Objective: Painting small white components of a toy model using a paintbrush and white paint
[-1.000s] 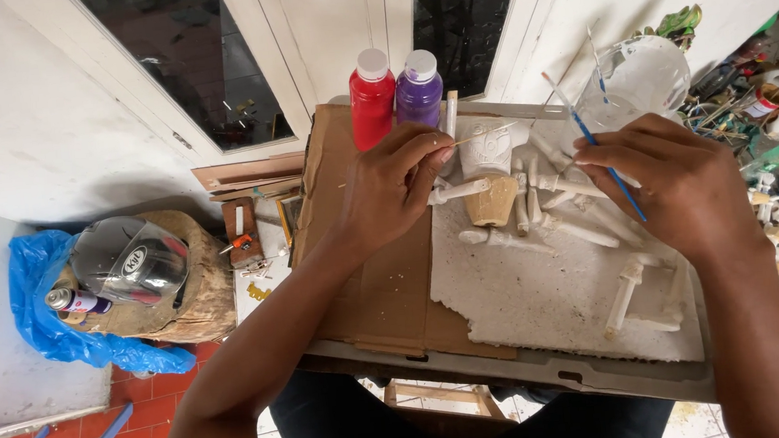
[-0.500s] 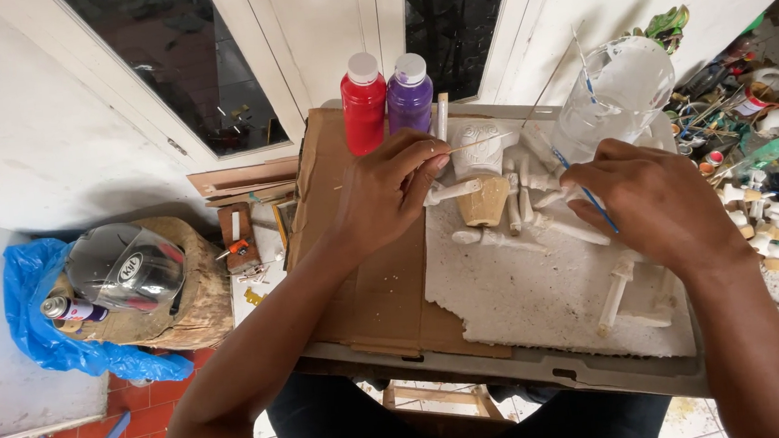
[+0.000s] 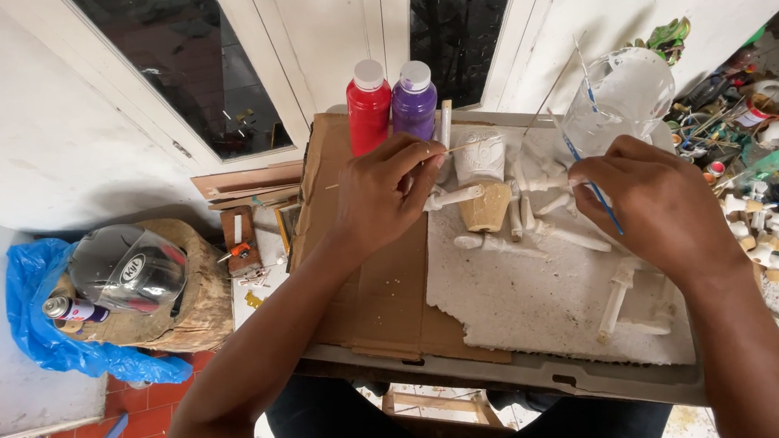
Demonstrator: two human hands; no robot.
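Observation:
My left hand (image 3: 386, 196) pinches a thin wooden skewer (image 3: 472, 146) that carries a small white painted piece (image 3: 453, 197), held over a white foam slab (image 3: 547, 304). Several more white pieces on sticks stand in the slab beside a small tan cup (image 3: 486, 211). My right hand (image 3: 661, 209) grips a thin blue-handled paintbrush (image 3: 593, 187), its tip close to the white pieces. A red paint bottle (image 3: 368, 108) and a purple paint bottle (image 3: 413, 101) stand just behind my left hand.
The slab lies on a cardboard sheet (image 3: 377, 295) across a tray on my lap. A clear plastic jar (image 3: 619, 100) holds brushes at the back right. A helmet (image 3: 126, 270) and blue bag sit on the left. Small clutter covers the floor on the right.
My right hand has moved back toward the standing white pieces with the brush. My left hand keeps holding the skewer in about the same place.

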